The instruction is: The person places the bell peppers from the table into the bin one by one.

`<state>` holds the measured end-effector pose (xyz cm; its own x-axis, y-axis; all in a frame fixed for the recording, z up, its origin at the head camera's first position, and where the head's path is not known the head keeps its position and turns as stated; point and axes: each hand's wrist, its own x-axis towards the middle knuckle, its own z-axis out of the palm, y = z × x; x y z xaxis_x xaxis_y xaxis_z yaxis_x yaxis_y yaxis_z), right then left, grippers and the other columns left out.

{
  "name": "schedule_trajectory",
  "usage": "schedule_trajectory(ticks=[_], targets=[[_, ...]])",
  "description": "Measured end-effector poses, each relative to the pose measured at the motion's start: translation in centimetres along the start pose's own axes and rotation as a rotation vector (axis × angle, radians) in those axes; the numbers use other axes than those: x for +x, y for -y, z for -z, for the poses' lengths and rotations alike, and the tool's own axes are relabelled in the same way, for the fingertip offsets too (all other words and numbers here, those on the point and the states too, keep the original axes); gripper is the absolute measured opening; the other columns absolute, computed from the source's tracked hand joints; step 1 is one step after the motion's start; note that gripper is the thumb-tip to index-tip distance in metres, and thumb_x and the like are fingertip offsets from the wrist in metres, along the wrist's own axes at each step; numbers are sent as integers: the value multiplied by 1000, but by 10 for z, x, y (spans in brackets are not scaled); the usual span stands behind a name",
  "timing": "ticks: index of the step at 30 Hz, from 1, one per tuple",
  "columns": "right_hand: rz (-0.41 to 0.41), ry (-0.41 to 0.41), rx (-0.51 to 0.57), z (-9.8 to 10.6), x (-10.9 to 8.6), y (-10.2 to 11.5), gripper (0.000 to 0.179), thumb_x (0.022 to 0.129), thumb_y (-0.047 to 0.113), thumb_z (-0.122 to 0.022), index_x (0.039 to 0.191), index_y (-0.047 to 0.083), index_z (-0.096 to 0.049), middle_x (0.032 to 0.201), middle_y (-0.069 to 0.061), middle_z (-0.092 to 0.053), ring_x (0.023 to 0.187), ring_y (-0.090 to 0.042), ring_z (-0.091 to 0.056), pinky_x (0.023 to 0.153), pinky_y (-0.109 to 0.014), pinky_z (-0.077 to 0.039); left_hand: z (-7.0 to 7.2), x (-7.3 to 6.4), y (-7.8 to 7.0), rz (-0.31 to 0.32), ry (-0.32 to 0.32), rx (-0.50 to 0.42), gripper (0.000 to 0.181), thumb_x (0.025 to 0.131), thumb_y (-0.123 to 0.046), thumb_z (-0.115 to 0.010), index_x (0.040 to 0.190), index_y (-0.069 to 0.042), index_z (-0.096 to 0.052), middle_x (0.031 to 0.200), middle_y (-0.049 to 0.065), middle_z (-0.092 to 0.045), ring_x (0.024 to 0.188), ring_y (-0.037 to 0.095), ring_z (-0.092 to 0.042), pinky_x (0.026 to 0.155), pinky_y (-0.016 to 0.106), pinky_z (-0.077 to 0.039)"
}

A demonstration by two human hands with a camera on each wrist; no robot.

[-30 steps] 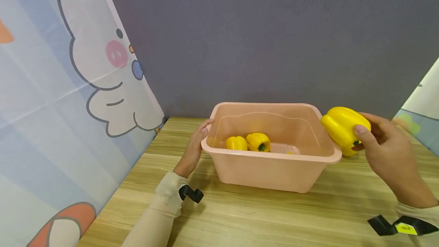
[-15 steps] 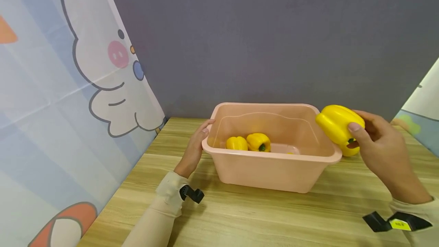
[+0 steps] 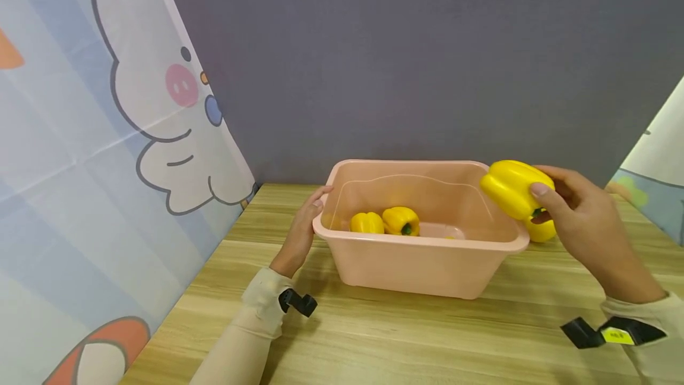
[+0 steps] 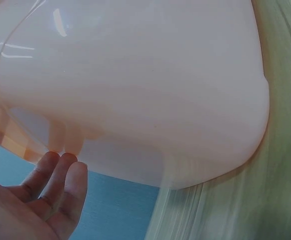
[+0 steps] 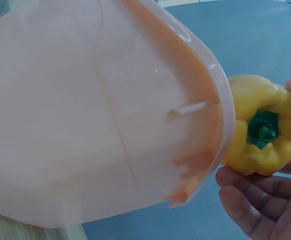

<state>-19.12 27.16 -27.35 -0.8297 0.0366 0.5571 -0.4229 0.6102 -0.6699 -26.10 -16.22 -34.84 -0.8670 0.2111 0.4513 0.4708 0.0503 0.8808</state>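
A pink plastic tub [image 3: 406,266] stands on the wooden table with yellow bell peppers inside: one at the left [image 3: 367,223], another beside it [image 3: 401,221], plus a small yellow bit near the front wall. My right hand [image 3: 588,224] grips a yellow bell pepper [image 3: 515,189] above the tub's right rim; its green stem [image 5: 263,129] shows in the right wrist view. Behind that hand, a further yellow pepper [image 3: 541,232] is partly hidden, outside the tub. My left hand [image 3: 303,227] rests against the tub's left side, fingertips [image 4: 75,175] touching the outer wall below the rim.
A dark grey panel [image 3: 417,64] rises behind the wooden table [image 3: 374,337]. At the left hangs a cartoon-printed cloth [image 3: 69,135]; another printed cloth [image 3: 654,177] is at the right.
My right hand has moved left with the bell pepper and lifted it slightly, to above the tub's right rim. My left hand and the tub have stayed in place.
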Motion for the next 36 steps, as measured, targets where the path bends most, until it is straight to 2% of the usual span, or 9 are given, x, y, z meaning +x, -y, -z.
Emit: schedule_trajectory(ticks=[5,21,28,36], targets=[[-11,30,9,0,2,0,46,103,27,-56,145,6,-50,112,12,-56,80,-1,-60,64,-13,-51,0,0,2,6,-2,2,52,105,-39,-37,150,-13,-44,151,6,-45,126,27,-48,98,37,-43],[29,73,17,0,10,3,43,102,23,-59,140,5,-53,108,12,-58,77,-4,-61,63,-16,-52,-2,0,2,-3,-11,1,53,105,-42,-37,150,-16,-44,150,6,-46,126,27,-49,96,39,-45],[48,95,-5,5,14,3,40,102,19,-57,139,3,-53,104,22,-58,73,-6,-63,61,-17,-52,-3,0,2,-11,-13,-3,55,104,-43,-38,150,-13,-45,151,8,-45,127,28,-48,98,40,-44],[39,121,-52,6,18,10,40,102,23,-58,139,9,-55,100,25,-57,72,-9,-63,60,-18,-51,-2,1,2,-16,-9,1,54,104,-40,-37,149,-10,-44,152,10,-44,130,27,-47,101,42,-42]])
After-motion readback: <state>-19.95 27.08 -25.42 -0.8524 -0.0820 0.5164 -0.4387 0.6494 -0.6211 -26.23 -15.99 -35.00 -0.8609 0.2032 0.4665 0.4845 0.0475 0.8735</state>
